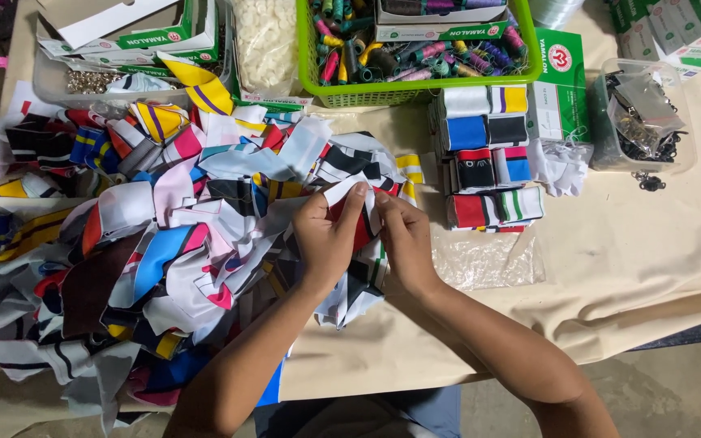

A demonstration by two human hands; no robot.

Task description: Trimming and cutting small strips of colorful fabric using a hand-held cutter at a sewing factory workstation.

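Together, left hand (328, 231) and right hand (403, 235) pinched a white-and-red fabric strip (360, 212) above the bench (651, 243), beside the scrap pile (148, 243); loose neighbouring scraps could likely snag and drag along.

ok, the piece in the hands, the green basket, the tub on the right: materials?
Piece held by both hands: thin printed fabric, creases softly. Green basket: moulded plastic, slotted walls, slight gloss. Tub: clear plastic; contents show through.

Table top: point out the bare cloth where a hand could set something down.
Bare table cloth lies right of the folded stack, below the clear tub. A smaller patch fronts the clear bag. The scrap pile crowds the left side.
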